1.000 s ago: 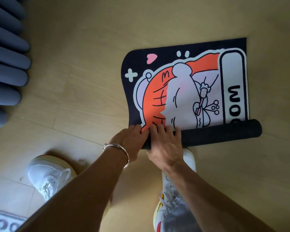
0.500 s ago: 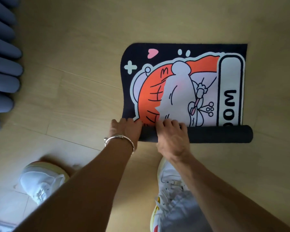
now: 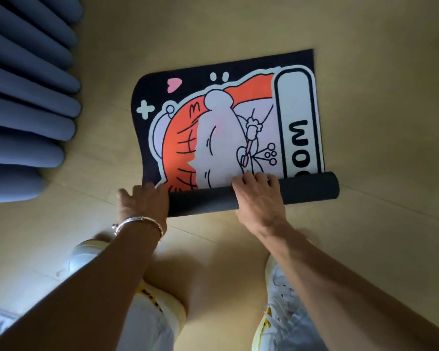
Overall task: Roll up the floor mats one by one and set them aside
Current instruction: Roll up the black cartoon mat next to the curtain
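The left hand (image 3: 143,201) is pressing down at the left end of the rolled part (image 3: 254,196) of the floor mat (image 3: 228,127), fingers spread over the roll's end. The right hand (image 3: 260,196) is draping over the roll nearer its middle, fingers curling across the top onto the printed face. The two hands are sitting apart along the roll, both bearing on it rather than clamping it shut. The roll's right end is lying free, beyond the right hand.

Past the roll, most of the mat is still lying flat on the wooden floor (image 3: 238,24), so the rolling looks only begun. The mat seems thin, soft and light, with a grippy dark backing. It will likely flex and roll skewed unless both hands are spreading wider, toward each end. Left of the mat, blue pleated curtains (image 3: 28,97) are hanging; white shoes (image 3: 281,307) are standing on the near side of the roll.
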Demonstrator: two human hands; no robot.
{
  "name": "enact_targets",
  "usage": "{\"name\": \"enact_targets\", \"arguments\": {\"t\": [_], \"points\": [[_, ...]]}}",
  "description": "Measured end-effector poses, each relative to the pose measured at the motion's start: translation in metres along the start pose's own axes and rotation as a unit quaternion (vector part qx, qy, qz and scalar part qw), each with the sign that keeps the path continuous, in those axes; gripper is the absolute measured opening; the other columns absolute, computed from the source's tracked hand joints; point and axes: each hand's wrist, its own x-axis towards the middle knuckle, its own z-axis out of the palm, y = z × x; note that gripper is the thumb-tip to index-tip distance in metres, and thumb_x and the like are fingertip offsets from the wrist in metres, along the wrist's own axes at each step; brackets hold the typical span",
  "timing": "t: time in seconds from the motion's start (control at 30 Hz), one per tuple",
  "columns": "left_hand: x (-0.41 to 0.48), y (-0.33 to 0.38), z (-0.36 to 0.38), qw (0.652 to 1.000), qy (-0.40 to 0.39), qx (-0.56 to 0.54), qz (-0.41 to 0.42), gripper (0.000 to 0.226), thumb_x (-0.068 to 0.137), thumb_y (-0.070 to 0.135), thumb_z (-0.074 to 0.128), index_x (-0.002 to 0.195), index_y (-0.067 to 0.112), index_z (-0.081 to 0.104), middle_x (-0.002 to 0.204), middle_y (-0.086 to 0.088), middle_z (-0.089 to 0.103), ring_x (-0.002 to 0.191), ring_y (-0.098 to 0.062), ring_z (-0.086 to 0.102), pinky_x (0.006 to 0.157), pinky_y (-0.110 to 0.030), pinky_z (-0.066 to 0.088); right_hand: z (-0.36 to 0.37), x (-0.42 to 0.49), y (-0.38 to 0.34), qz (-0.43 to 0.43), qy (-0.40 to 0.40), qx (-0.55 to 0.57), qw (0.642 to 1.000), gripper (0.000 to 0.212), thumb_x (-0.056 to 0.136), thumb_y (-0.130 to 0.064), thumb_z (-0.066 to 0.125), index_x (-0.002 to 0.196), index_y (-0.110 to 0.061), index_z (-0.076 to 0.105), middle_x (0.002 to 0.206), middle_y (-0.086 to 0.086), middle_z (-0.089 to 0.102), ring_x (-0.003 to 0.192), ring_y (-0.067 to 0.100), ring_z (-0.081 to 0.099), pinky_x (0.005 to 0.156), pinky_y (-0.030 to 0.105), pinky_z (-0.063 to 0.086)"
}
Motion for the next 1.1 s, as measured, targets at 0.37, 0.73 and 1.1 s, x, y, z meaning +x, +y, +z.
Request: {"name": "enact_targets", "arguments": {"t": [0.37,0.73,1.1], "points": [[0.014,0.039,0.009,0.988,-0.085,-0.084,0.102,0.054,0.072,0.014,0.064,0.122,0.027,0.048,0.110,0.000,0.055,0.107,-0.025,0.055,0.085,-0.040,0.051,0.019,-0.024,-0.010,-0.042,0.005,0.010,0.999,0.058,0.050,-0.010,0.079,0.105,-0.008,0.062,0.092,0.013,0.061,0.086,0.033,0.058,0.090,0.050,0.047],[0.004,0.061,0.003,0.993,-0.005,-0.105,0.054,0.061,0.083,0.007,0.056,0.134,0.023,0.028,0.130,-0.003,0.041,0.117,-0.028,0.045,0.078,-0.039,0.041,0.000,-0.018,-0.015,-0.038,-0.049,-0.029,0.998,0.057,0.067,-0.013,0.069,0.121,-0.014,0.051,0.104,0.012,0.055,0.097,0.032,0.052,0.097,0.047,0.039],[-0.009,0.075,0.011,0.992,-0.028,-0.116,0.044,0.058,0.084,0.004,0.055,0.133,0.019,0.026,0.132,-0.008,0.033,0.124,-0.030,0.037,0.093,-0.061,0.040,0.000,-0.024,-0.013,-0.074,-0.073,-0.001,0.995,0.065,0.064,-0.015,0.069,0.124,-0.016,0.044,0.116,0.009,0.047,0.109,0.030,0.044,0.108,0.047,0.029]]}}
